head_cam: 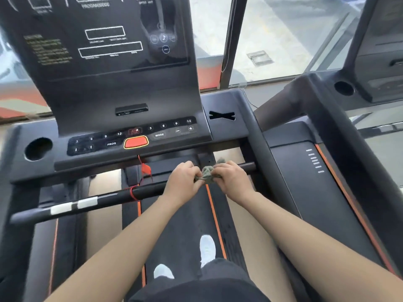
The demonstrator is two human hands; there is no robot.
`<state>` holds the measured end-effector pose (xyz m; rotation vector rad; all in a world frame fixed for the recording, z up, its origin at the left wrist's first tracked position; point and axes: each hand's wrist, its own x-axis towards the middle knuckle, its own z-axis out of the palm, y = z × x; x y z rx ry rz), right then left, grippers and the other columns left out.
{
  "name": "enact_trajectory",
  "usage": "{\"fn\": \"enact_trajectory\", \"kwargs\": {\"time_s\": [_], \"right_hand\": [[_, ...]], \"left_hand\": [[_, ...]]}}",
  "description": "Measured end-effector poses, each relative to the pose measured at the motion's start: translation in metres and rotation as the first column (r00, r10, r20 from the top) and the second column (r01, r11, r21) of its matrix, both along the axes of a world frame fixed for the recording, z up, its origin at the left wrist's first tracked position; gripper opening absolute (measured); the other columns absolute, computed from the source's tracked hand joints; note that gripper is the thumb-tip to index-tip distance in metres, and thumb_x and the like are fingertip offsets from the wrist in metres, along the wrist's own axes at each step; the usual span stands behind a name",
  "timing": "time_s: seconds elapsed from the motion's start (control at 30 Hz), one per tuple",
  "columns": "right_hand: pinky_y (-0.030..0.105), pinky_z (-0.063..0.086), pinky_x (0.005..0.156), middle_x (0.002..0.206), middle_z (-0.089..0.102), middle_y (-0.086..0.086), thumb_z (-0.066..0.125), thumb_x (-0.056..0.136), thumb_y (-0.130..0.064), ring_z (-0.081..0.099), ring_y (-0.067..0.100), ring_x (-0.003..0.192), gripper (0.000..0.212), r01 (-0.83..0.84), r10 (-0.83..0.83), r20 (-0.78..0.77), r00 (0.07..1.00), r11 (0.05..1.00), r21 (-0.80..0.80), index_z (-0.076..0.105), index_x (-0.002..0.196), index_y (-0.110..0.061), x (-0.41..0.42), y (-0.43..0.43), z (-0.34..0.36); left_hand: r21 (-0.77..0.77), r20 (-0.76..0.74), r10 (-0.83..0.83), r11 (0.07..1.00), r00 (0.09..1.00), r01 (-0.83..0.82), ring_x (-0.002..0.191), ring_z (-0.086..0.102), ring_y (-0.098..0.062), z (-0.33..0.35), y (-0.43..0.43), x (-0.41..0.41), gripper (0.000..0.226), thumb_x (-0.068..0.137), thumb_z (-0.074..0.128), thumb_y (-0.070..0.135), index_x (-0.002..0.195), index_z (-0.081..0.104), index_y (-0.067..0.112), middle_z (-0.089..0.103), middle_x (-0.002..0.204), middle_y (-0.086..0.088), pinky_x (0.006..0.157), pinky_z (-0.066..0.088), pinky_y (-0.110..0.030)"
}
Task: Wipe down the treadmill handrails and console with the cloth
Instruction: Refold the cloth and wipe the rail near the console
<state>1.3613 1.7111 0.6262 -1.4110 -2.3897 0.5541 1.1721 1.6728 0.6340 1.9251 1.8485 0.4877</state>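
Two hands, left hand [182, 182] and right hand [232, 178], pinch one cloth [207, 174].

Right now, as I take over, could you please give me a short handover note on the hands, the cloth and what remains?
Left hand: grips the left end of the cloth.
Right hand: grips its right end.
Cloth: grey, bunched between both hands at the front handrail, toward the bar's right end.
Console: above the hands; neither hand touches it.
Done: the picture does not show which surfaces are wiped.
Left: probably the rest of the front handrail, then the console.
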Motion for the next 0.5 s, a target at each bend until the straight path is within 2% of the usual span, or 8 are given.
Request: {"fn": "enact_trajectory", "kwargs": {"time_s": [0.2,0.3,0.43,0.5], "right_hand": [[0.036,0.052,0.082,0.102,0.074,0.003,0.076,0.078,-0.008,0.061,0.031,0.09,0.024,-0.144,0.144,0.002,0.99,0.989,-0.027,0.077,0.101,-0.015,-0.069,-0.013,-0.002],[0.04,0.054,0.083,0.101,0.074,0.005,0.076,0.076,-0.004,0.062,0.032,0.089,0.027,-0.191,0.191,0.001,0.982,0.981,-0.033,0.076,0.101,-0.013,-0.096,-0.018,0.0],[0.032,0.045,0.092,0.112,0.073,0.005,0.073,0.081,-0.005,0.064,0.029,0.104,0.03,-0.261,0.264,0.036,0.964,0.963,-0.069,0.075,0.111,-0.011,-0.122,-0.023,0.009],[0.034,0.045,0.096,0.118,0.071,0.003,0.072,0.084,-0.008,0.062,0.027,0.111,0.033,-0.295,0.305,0.068,0.95,0.948,-0.122,0.073,0.117,-0.014,-0.135,-0.021,0.012]], "left_hand": [[0.0,-0.054,0.121,0.993,0.991,-0.121,0.093,0.055,-0.023,0.006,-0.038,-0.06,0.014,0.086,0.075,0.027,0.092,0.073,0.015,0.06,0.092,-0.001,0.082,0.043,-0.03],[-0.009,-0.079,0.172,0.985,0.982,-0.173,0.096,0.056,-0.026,0.007,-0.051,-0.082,0.015,0.086,0.074,0.027,0.093,0.072,0.013,0.06,0.093,-0.003,0.084,0.041,-0.032],[-0.03,-0.109,0.2,0.979,0.974,-0.204,0.098,0.058,-0.027,0.007,-0.063,-0.105,0.017,0.088,0.072,0.03,0.096,0.072,0.014,0.06,0.097,-0.004,0.086,0.046,-0.037],[-0.049,-0.138,0.227,0.971,0.964,-0.235,0.1,0.057,-0.025,0.006,-0.068,-0.116,0.019,0.089,0.072,0.032,0.099,0.072,0.015,0.06,0.098,-0.004,0.087,0.046,-0.036]]}}
